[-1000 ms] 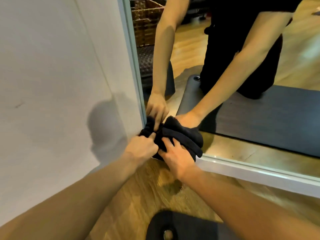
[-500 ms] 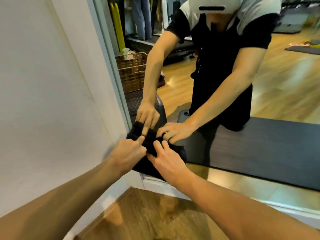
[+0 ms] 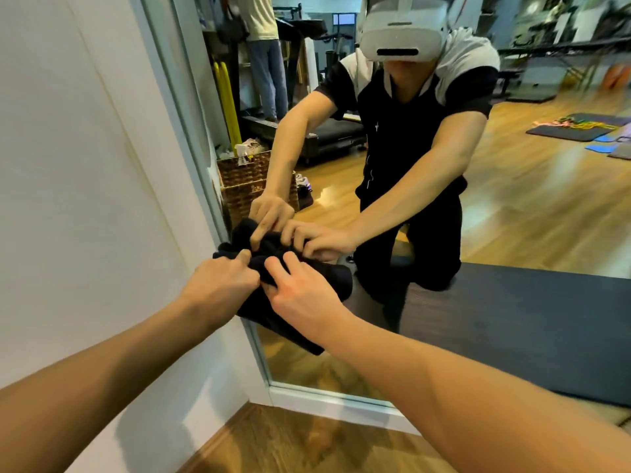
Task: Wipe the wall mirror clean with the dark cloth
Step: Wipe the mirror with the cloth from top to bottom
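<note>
1. Head view, centre of the frame: both hands press the dark cloth (image 3: 293, 302) against the wall mirror (image 3: 512, 206) beside its left frame edge (image 3: 191, 138).
2. Left hand (image 3: 218, 291) is curled into a loose fist gripping the cloth's left bunch; right hand (image 3: 304, 295) lies with fingers spread narrow over the cloth, pinning the folded part to the glass.
3. Compared with a second ago, the cloth and hands have climbed from the mirror's bottom corner, near the floor, to a spot well up the left edge; the bottom frame rail (image 3: 341, 401) now sits clear below them.
4. My reading: the lower corner has had its pass and the wipe is working upward along the edge, with most of the glass to the right and above not yet reached.
5. Hard to make out: the palms and the cloth's contact face are hidden, smears on the glass cannot be judged, and the mirror's top and right side run out of frame.
</note>
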`<state>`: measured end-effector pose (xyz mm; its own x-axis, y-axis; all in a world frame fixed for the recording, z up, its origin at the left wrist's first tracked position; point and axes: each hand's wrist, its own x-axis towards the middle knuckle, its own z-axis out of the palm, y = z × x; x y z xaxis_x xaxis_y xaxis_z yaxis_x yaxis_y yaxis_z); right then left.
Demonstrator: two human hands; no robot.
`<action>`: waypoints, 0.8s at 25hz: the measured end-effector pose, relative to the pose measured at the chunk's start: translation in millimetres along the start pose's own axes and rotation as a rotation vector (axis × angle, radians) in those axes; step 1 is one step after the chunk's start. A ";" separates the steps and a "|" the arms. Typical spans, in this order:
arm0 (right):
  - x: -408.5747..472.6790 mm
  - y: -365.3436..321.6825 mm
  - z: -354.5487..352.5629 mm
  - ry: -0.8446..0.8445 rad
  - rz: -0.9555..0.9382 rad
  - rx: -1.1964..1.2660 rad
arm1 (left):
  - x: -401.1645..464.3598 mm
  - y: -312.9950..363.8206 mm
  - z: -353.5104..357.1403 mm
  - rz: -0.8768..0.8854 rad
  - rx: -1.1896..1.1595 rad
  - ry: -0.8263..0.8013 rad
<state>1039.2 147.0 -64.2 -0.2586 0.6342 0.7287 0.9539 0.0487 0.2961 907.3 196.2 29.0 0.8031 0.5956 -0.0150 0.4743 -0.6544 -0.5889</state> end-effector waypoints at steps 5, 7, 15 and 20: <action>-65.3 47.9 -24.8 -0.085 -0.081 -0.060 | 18.1 65.4 -20.6 0.067 -0.107 0.033; -100.9 74.7 -47.9 -0.139 -0.124 -0.078 | 27.6 103.4 -30.4 0.108 -0.131 0.024; -259.4 227.6 -182.8 -0.396 -0.138 -0.153 | 53.3 289.6 -183.2 0.345 -0.218 0.007; -360.7 324.3 -286.8 -0.423 -0.124 -0.272 | 72.2 418.6 -281.3 0.548 -0.259 0.158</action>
<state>1398.1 -287.3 -53.9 -0.2298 0.8955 0.3812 0.8310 -0.0234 0.5558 1265.3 -165.7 8.8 0.9887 0.0779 -0.1282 0.0341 -0.9489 -0.3136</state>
